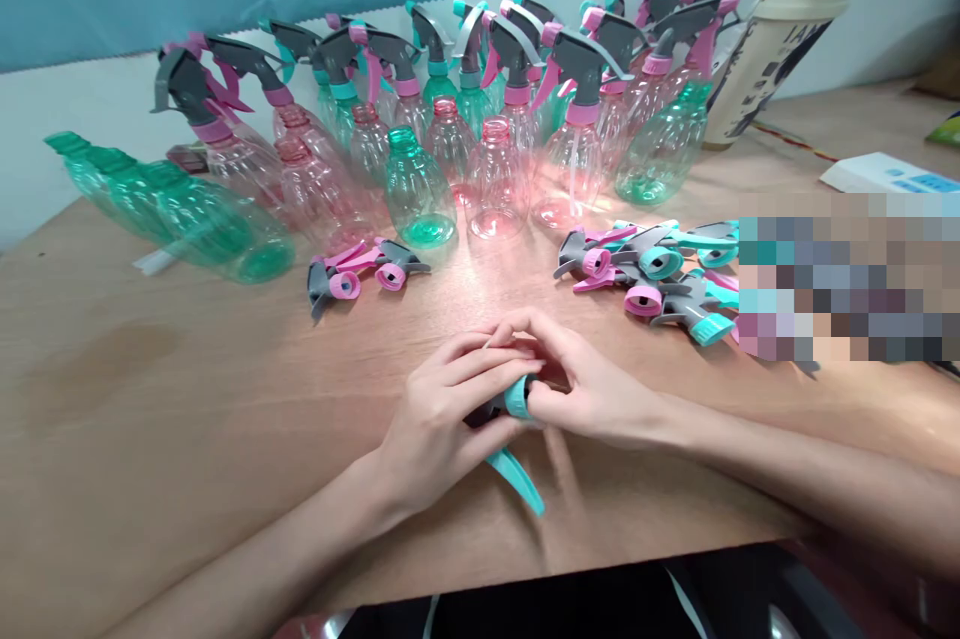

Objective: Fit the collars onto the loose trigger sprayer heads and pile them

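Low over the front of the table, my left hand [442, 409] is wrapped round a grey and teal trigger spray head [517, 397]. Its teal collar faces right and its teal trigger hangs down below my fingers; most of the grey body is hidden in my palm. My right hand [577, 379] is closed at the collar end, its thumb against the collar's mouth. The right fingertips meet the left fingers above, and whether they pinch something small there I cannot make out. Beyond my hands lie two loose pink and grey spray heads [367, 269].
Uncapped bottles, such as a green one [420, 189] and a pink one [496, 184], stand ahead. Bottles with spray heads [581, 119] fill the back. Several loose spray heads [660, 269] lie right. Green bottles [202, 219] cluster left. A cream tumbler [780, 49] stands back right.
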Demonstrator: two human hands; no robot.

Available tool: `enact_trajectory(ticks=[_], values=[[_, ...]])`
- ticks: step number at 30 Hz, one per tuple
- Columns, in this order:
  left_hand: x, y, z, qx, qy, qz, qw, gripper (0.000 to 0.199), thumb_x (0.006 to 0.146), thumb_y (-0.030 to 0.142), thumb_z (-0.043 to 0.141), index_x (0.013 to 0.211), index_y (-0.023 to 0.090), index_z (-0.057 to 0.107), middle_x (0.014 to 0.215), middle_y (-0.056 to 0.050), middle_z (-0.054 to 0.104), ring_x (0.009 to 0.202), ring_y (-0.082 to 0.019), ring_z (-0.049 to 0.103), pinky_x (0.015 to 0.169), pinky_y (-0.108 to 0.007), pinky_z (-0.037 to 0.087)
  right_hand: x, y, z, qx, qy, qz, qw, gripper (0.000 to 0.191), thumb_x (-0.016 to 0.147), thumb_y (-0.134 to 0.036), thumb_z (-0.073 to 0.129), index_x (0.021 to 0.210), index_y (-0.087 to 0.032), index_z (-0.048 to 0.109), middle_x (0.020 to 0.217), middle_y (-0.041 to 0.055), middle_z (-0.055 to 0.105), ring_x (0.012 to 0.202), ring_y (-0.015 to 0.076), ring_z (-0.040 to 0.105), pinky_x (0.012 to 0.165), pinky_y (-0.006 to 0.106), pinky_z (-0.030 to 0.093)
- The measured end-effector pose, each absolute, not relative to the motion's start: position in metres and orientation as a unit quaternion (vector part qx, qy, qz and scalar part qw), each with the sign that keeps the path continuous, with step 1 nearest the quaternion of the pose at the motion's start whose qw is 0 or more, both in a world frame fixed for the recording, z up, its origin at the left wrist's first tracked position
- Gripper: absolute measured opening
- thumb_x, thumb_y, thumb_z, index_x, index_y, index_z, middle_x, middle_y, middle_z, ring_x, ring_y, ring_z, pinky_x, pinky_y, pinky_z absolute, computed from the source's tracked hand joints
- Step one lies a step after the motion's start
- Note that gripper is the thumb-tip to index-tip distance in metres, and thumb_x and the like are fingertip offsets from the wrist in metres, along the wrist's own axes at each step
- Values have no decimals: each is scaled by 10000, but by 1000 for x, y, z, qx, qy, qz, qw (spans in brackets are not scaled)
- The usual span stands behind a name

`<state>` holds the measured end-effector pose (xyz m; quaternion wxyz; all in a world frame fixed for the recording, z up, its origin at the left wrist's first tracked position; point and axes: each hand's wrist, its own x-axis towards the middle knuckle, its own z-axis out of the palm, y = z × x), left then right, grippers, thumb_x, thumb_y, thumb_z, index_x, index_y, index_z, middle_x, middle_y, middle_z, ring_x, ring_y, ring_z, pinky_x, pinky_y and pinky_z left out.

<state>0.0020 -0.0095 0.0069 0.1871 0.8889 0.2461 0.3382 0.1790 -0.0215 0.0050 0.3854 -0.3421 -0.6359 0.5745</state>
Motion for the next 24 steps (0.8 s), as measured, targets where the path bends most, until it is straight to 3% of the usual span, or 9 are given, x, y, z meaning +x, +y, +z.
enact_trajectory(ticks=[4,8,16,24], values=[[1,-9,10,884,247,343,202,297,794,263,697,1077,182,657,1030,-69,717,1025,-229,612,934,-391,483,186,-17,7,-307,-588,660,353,409,704,-34,511,1056,-229,442,1015,5,546,912,143,566,731,267,473],[1,-8,12,873,262,346,222,277,803,296,687,1059,193,667,1024,-72,721,1007,-232,632,933,-404,486,192,-14,8,-280,-582,692,322,460,725,-94,606,1134,-225,439,1023,7,554,906,145,576,782,301,489],[0,-7,10,865,237,335,288,359,741,218,750,1089,186,667,1073,-68,708,1081,-232,605,953,-375,476,200,-12,15,-284,-619,684,263,528,750,-61,612,1209,-233,416,1154,34,559,1090,168,548,914,348,469],[-1,-6,9,867,240,332,283,309,806,243,688,1108,189,656,1060,-70,709,1059,-233,597,938,-400,467,194,-19,13,-314,-628,642,307,410,800,-144,601,1171,-221,445,1130,39,533,1011,159,570,813,301,518]])
